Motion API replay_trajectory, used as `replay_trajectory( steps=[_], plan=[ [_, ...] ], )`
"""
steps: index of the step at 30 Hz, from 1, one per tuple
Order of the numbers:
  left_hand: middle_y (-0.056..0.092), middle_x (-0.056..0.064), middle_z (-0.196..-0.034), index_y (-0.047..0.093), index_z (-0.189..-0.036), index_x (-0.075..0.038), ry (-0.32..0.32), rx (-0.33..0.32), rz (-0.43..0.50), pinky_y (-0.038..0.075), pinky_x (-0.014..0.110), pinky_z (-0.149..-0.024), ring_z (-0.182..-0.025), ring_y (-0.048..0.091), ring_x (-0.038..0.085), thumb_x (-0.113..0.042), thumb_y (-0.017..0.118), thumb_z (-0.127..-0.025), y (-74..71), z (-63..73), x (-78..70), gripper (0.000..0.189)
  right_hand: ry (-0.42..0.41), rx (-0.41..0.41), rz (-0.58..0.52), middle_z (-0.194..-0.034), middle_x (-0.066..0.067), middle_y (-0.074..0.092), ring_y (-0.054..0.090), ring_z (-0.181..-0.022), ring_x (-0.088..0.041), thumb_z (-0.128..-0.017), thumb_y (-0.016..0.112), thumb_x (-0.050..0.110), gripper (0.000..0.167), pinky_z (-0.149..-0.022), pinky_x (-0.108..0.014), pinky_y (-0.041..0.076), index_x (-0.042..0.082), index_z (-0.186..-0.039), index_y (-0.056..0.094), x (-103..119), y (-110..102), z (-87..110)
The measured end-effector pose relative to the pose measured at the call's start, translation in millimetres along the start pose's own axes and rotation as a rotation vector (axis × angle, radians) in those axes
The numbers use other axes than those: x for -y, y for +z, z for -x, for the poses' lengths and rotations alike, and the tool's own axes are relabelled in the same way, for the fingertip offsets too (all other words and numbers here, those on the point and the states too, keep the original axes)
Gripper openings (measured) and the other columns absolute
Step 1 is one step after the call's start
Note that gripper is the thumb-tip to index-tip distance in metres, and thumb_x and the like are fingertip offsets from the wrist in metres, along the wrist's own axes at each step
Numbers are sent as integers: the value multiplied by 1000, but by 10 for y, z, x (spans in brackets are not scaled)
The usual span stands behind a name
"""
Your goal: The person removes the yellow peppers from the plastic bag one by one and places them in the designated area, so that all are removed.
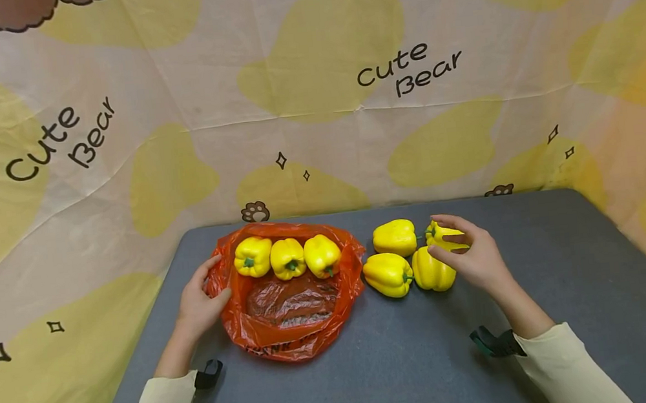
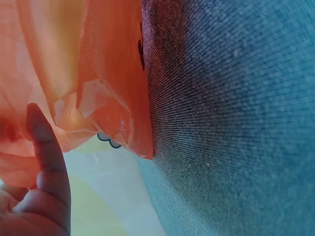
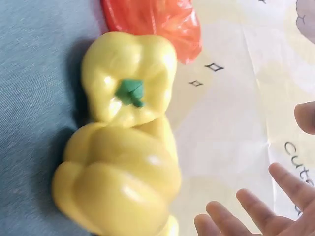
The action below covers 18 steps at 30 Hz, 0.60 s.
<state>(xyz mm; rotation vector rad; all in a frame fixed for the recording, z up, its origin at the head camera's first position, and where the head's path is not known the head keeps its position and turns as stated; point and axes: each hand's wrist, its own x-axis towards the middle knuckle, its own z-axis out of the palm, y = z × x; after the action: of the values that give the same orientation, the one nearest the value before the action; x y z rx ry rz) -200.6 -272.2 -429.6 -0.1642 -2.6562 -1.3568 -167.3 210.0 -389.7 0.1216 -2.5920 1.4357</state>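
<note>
A red plastic bag (image 1: 298, 343) lies with its mouth spread wide on the table. Three yellow bell peppers (image 1: 287, 259) sit in a row inside it, along the far side. At the bag's left edge is my left hand (image 1: 200, 297), its thumb and fingers apart against the plastic; the left wrist view shows a straight digit (image 2: 51, 167) along the bag. Several more yellow bell peppers (image 1: 388, 275) are grouped just right of the bag. Over the rightmost ones hovers my right hand (image 1: 477, 258), fingers spread and holding nothing, partly hiding the far right pepper (image 1: 438, 234).
The grey table (image 1: 347, 394) ends at a cloth backdrop (image 1: 312, 86) printed with yellow patches and "Cute Bear" lettering. In the right wrist view a pepper with a green stem (image 3: 129, 78) stands close to the bag. A dark band (image 1: 497, 342) is on the right wrist.
</note>
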Motion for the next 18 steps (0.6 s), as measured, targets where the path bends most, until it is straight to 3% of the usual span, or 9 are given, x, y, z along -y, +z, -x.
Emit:
replay_trajectory(
  steps=[11, 18],
  plan=[
    [51, 24, -135, 42, -143, -10, -18, 3, -40, 58, 28, -72, -100, 63, 37, -6, 63, -84, 3, -8, 16, 63, -61, 49, -82, -137, -17, 53, 58, -114, -42, -87, 71, 24, 52, -91, -56, 51, 17, -136, 54, 311, 141, -156],
    [52, 24, -134, 42, -143, -11, -19, 7, -42, 56, 23, -70, -96, 65, 36, -6, 63, -84, -7, -5, -4, 64, -95, 90, -146, -134, -16, 55, 58, -116, -41, -84, 73, 23, 53, -93, -55, 51, 17, -134, 55, 459, 278, -258]
  ],
)
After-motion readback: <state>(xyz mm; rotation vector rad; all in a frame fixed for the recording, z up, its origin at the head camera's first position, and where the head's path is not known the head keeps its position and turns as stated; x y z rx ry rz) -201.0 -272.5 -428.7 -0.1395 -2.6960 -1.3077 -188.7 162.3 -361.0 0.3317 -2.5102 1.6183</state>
